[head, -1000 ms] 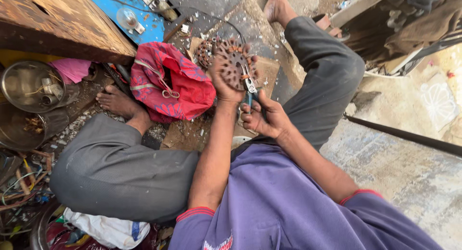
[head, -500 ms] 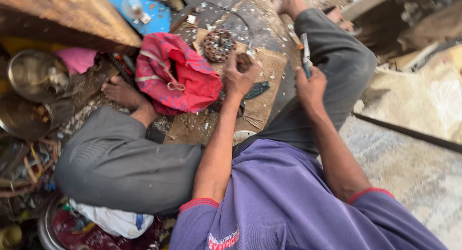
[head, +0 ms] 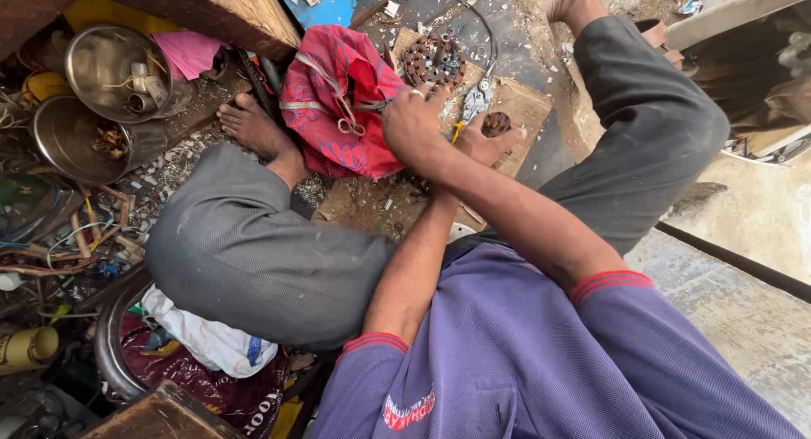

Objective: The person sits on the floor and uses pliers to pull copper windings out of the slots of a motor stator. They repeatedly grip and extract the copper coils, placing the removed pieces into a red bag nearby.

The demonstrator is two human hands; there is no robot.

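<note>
Pliers [head: 478, 98] lie on cardboard [head: 524, 109], right of cloth bag [head: 338, 101].

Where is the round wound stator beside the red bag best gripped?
By its outer rim, from above: the stator lies flat on the cardboard, with copper coils ringing its open centre. The right hand crowds its near edge, so come from the far side.

dark red printed bag [head: 215, 384] in bowl bottom left, yellow labelled tube [head: 27, 348] left edge
</note>
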